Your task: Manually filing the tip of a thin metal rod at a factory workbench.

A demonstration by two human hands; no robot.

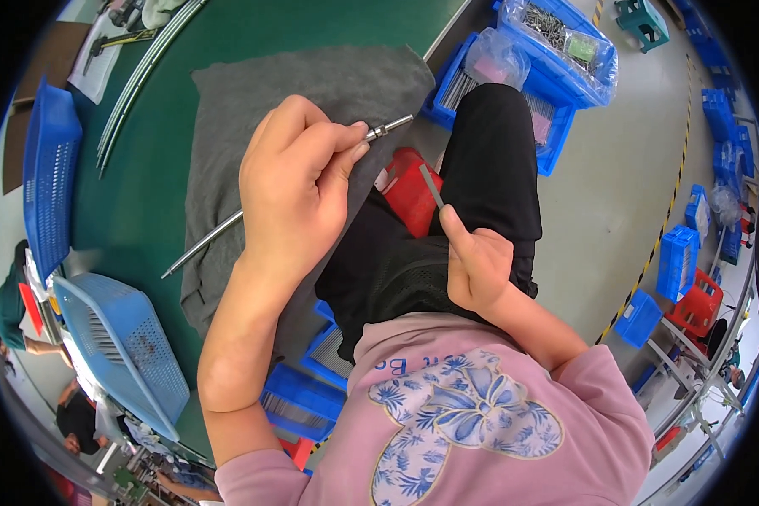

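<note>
A seated worker at a green workbench (143, 194) holds a long, thin metal rod (219, 229) in the left hand (291, 181), fingers closed around it near its upper end, thumb and forefinger pinching just behind the stepped silver tip (390, 128). The rod slants from lower left, where its free end lies over the bench, up to the right across a grey felt cloth (253, 101) spread on the bench top; the hand hides its middle stretch.

The right hand (476, 266) is raised above the lap, clamped around the lower end of a narrow, flat grey strip (431, 185) (a file or blade, I cannot tell which) that points up and slightly left. Its tip stands well short of the rod's tip, the two apart. Behind the strip sits a red plastic box (409, 192), beside the black-clad knee (489, 160).

Blue plastic baskets (131, 346) stand at the left of the bench, one tilted on its side. Past the knee, blue trays (557, 84) hold clear bags of small metal parts. More blue trays (299, 405) with thin rods lie below the bench edge. Other people's arms show at the far left rim. Stacked blue and red crates (687, 278) line the grey floor at right, beside a yellow-and-black striped line (662, 228).
</note>
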